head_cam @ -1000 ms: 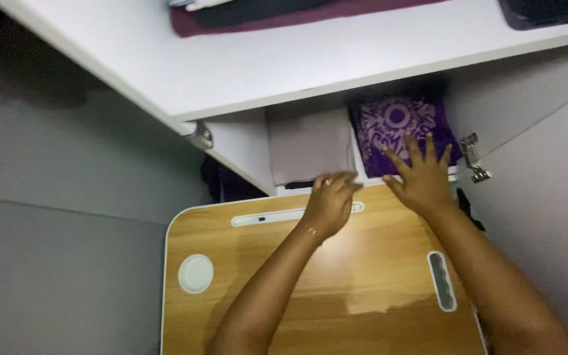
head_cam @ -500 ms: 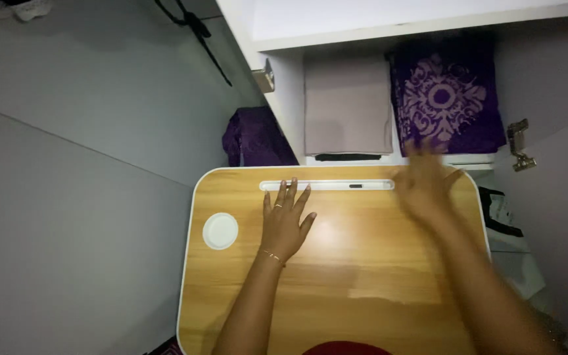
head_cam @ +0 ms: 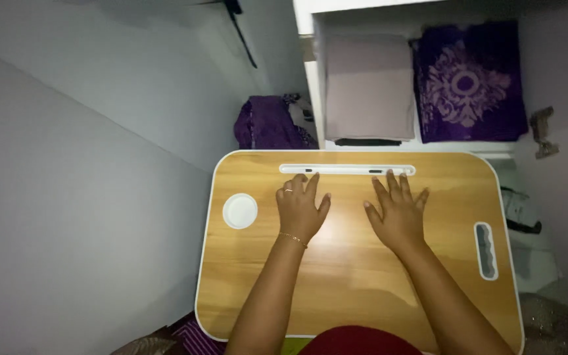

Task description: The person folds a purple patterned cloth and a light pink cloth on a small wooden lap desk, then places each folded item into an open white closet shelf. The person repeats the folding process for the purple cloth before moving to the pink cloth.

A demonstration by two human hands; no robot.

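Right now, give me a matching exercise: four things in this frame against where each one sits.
Things:
1. left hand
2. white round cup recess
3. purple patterned cloth
4. plain folded cloth

Places:
A. shelf, right side
B. shelf, left side
C. tabletop, near its left edge
D. flat on the tabletop, beside the right hand

Pairs: 1-D, 2-C, 3-A, 4-B

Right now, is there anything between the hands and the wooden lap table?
Nothing visible. The left hand and the right hand both lie flat, palms down, on the bare wooden lap table, just below its white slot.
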